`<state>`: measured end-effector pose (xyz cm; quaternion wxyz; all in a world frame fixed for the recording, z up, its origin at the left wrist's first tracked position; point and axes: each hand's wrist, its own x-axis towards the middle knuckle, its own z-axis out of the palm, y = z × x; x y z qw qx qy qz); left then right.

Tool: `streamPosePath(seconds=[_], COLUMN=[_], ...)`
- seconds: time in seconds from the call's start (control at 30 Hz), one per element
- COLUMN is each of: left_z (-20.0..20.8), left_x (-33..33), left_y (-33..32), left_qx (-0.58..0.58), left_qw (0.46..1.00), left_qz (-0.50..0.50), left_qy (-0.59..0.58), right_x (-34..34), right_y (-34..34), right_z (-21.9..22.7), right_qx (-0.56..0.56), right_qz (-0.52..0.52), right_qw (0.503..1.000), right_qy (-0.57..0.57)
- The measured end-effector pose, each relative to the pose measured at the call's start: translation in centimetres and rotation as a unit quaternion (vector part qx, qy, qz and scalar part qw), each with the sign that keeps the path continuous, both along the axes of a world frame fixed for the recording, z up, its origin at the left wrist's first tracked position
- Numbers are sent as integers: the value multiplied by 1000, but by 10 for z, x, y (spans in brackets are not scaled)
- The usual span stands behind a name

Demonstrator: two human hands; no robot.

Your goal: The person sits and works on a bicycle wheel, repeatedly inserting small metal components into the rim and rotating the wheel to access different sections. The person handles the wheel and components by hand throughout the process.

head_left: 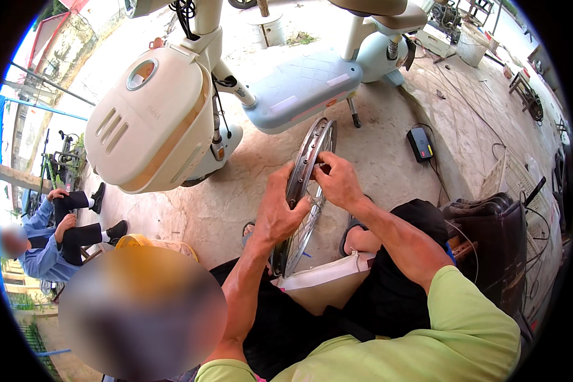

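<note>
Upright between my knees stands a silver spoked wheel rim (307, 148), with no tyre visible on it. My left hand (277, 205) is closed around the rim's left side, its thumb reaching across toward the spokes. On the upper right side, my right hand (337, 183) has its fingers bent and pinched at the inner edge of the rim. Whether a small part or spoke end sits between those fingertips is too small to tell. The lower rim rests near a beige cloth (325, 286) with a white edge across my lap.
A cream and pale-blue electric scooter (302, 92) stands ahead. A black box with a cable (420, 144) lies on the floor to the right, near a dark padded seat (490, 248). At left sits another person (51, 235). A blurred oval hides the lower left.
</note>
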<state>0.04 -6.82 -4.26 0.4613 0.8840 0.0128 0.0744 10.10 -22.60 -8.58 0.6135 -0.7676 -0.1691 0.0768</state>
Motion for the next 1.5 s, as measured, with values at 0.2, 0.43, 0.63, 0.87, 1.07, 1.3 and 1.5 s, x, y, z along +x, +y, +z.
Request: streamPosePath(seconds=[0.2,0.43,0.63,0.87,1.07,1.3,1.5], left_z=[6,8,8,5,5,6,7], left_x=[-2,-6,-5,-5,-6,-8,-9], left_y=[1,2,4,4,4,4,5], left_qx=[-13,-10,-16,-12,-7,-11,0], left_qw=[1000,999,999,999,999,999,999], left_qz=[1,9,7,9,5,3,-2], left_qy=[23,30,34,42,44,44,41], right_x=[1,1,0,10,25,32,12], right_y=[6,12,13,5,4,2,4], right_z=[-1,-12,-6,-7,-16,-23,-6], right_qx=[41,9,-10,29,-17,-15,-46], right_qz=[51,32,26,-73,-32,23,-15], right_qw=[998,991,989,995,999,1000,997], right_qy=[10,-129,-142,-56,-22,-9,-67])
